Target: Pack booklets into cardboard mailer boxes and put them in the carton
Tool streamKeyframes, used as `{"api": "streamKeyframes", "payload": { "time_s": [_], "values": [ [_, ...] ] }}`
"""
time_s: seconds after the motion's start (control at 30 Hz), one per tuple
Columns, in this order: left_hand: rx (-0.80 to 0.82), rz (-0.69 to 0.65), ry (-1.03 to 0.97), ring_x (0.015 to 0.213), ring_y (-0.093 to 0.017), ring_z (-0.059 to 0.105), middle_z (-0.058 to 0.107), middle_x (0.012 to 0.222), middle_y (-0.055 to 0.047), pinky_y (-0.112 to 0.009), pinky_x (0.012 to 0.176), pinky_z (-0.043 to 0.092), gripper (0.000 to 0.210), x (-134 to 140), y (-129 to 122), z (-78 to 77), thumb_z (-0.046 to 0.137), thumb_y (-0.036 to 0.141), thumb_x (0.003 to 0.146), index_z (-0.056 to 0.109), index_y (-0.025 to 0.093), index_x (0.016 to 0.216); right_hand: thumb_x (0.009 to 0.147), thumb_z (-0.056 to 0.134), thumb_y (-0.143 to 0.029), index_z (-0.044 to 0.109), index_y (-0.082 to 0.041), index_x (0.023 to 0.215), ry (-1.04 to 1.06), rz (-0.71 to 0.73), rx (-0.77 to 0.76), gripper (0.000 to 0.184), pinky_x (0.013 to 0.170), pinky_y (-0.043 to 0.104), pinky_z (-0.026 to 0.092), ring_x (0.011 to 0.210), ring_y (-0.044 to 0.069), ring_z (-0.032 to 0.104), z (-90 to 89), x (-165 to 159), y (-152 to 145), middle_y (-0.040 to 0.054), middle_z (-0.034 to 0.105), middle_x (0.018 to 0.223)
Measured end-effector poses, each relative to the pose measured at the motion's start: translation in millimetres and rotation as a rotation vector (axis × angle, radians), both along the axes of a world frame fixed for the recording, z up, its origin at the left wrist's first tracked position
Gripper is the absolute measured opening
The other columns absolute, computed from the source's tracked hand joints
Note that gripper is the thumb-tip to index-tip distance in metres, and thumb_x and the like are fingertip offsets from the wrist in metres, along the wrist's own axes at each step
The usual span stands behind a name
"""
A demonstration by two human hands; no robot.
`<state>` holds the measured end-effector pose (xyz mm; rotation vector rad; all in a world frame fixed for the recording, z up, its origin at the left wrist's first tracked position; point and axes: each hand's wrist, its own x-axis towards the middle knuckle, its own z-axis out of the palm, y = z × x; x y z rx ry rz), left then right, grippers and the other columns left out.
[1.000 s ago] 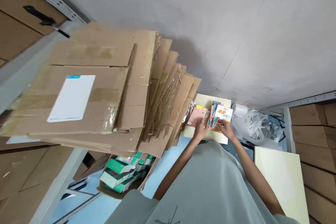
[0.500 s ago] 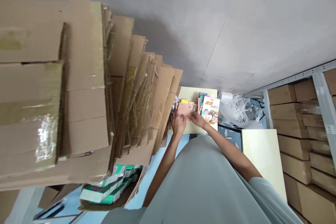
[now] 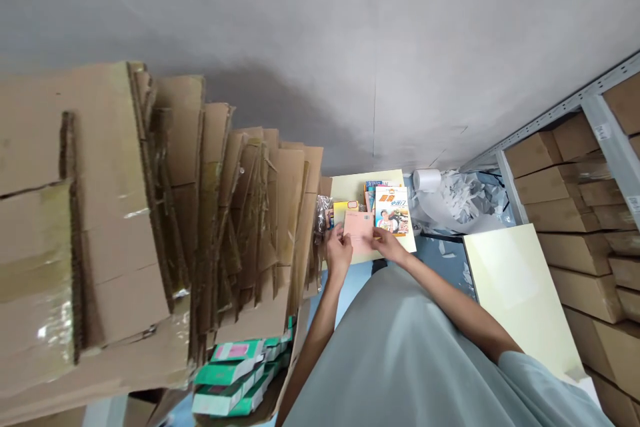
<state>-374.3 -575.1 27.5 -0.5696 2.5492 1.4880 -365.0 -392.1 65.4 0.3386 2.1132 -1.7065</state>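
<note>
A pink book (image 3: 358, 230), its plain cover marked by a small dark printed patch at the upper right, is held between my two hands over the pale table. My left hand (image 3: 339, 255) grips its left edge, thumb on the cover. At the lower right edge, my right hand (image 3: 390, 244) pinches it, close to a white comic-style book (image 3: 392, 210) lying on other books. Behind the pink book lies a yellow book (image 3: 342, 208), partly covered by it. Crumpled clear plastic (image 3: 324, 205) sits at the table's left.
Flattened cardboard boxes (image 3: 280, 213) stand packed along the left. Green-and-white boxes (image 3: 230, 373) fill a carton below them. A white roll (image 3: 427, 179) and paper scraps (image 3: 463, 200) lie beyond the table (image 3: 350, 180). Cartons (image 3: 570, 213) line a metal shelf at right, beside another pale tabletop (image 3: 515, 280).
The view has swung, so the cardboard sits lower and further left. The pink book has come nearer my body and turned flatter to the camera, exposing more of the yellow book.
</note>
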Motion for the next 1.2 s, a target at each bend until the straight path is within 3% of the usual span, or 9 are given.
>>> {"api": "streamKeyframes", "payload": {
  "time_s": [0.07,0.13,0.33,0.5,0.6,0.77,0.93,1.1,1.2],
  "values": [
    [0.116,-0.089,0.014,0.095,-0.025,0.078,0.075,0.125,-0.014,-0.041,0.09,0.067,0.044,-0.4,18.8,6.0,0.067,0.024,0.092,0.073,0.019,0.136,0.091,0.076,-0.052,0.075,-0.021,0.106,-0.029,-0.079,-0.064,0.034,0.079,0.037,0.066,0.087,0.024,0.076,3.9,16.4,26.9,0.0074,0.083,0.101],
    [0.204,-0.221,0.031,0.094,-0.023,0.079,0.075,0.125,-0.014,-0.038,0.089,0.067,0.042,-2.2,47.4,11.1,0.067,0.025,0.092,0.075,0.018,0.133,0.085,0.081,-0.057,0.076,-0.023,0.111,-0.061,-0.246,-0.12,0.044,0.083,0.04,0.068,0.094,0.027,0.079,7.7,36.5,60.4,0.0093,0.083,0.108],
    [0.393,-0.741,-0.02,0.108,-0.027,0.08,0.079,0.128,-0.014,-0.042,0.098,0.067,0.038,1.2,164.4,29.0,0.067,0.027,0.095,0.075,0.019,0.131,0.081,0.083,-0.056,0.076,-0.022,0.125,0.005,-0.73,-0.079,0.056,0.087,0.043,0.067,0.094,0.027,0.08,30.8,124.8,152.8,0.0084,0.084,0.106],
    [0.399,-1.157,-0.038,0.104,-0.025,0.08,0.081,0.121,-0.012,-0.04,0.098,0.066,0.035,22.7,268.0,54.3,0.065,0.025,0.096,0.08,0.019,0.127,0.081,0.084,-0.065,0.082,-0.023,0.11,0.058,-1.054,-0.069,0.051,0.094,0.046,0.065,0.103,0.031,0.079,57.3,212.2,202.8,0.0093,0.085,0.108],
    [0.436,-1.316,-0.125,0.101,-0.024,0.08,0.083,0.115,-0.012,-0.039,0.094,0.067,0.036,51.6,326.1,67.3,0.067,0.031,0.097,0.081,0.018,0.128,0.079,0.086,-0.068,0.083,-0.022,0.106,0.066,-1.22,-0.142,0.053,0.089,0.046,0.065,0.098,0.031,0.079,65.6,267.3,228.1,0.0092,0.085,0.1],
    [0.47,-1.415,-0.243,0.098,-0.024,0.08,0.084,0.107,-0.011,-0.039,0.092,0.068,0.044,118.5,401.8,70.2,0.077,0.046,0.092,0.082,0.017,0.125,0.079,0.085,-0.071,0.082,-0.021,0.113,0.097,-1.41,-0.165,0.06,0.081,0.042,0.064,0.094,0.03,0.079,63.3,351.1,272.0,0.0089,0.085,0.099],
    [0.446,-1.422,-0.359,0.102,-0.025,0.08,0.085,0.113,-0.013,-0.038,0.089,0.067,0.052,183.4,462.8,61.9,0.083,0.052,0.084,0.082,0.017,0.122,0.079,0.086,-0.068,0.082,-0.022,0.108,0.112,-1.456,-0.195,0.054,0.084,0.043,0.065,0.097,0.028,0.078,54.4,420.8,322.3,0.0087,0.084,0.103],
    [0.404,-1.424,-0.426,0.078,-0.019,0.076,0.085,0.099,-0.01,-0.033,0.072,0.064,0.06,235.2,519.4,62.4,0.088,0.055,0.077,0.08,0.016,0.122,0.073,0.089,-0.071,0.081,-0.022,0.093,0.091,-1.529,-0.16,0.054,0.081,0.042,0.065,0.083,0.025,0.074,48.3,477.2,368.8,0.0073,0.081,0.092],
    [0.427,-1.441,-0.474,0.074,-0.018,0.076,0.083,0.094,-0.007,-0.035,0.073,0.065,0.065,256.7,546.3,69.0,0.09,0.058,0.077,0.078,0.015,0.124,0.074,0.088,-0.075,0.081,-0.022,0.086,0.102,-1.56,-0.066,0.054,0.077,0.039,0.063,0.074,0.021,0.07,47.8,500.2,388.9,0.0058,0.081,0.086]
  ]
}}
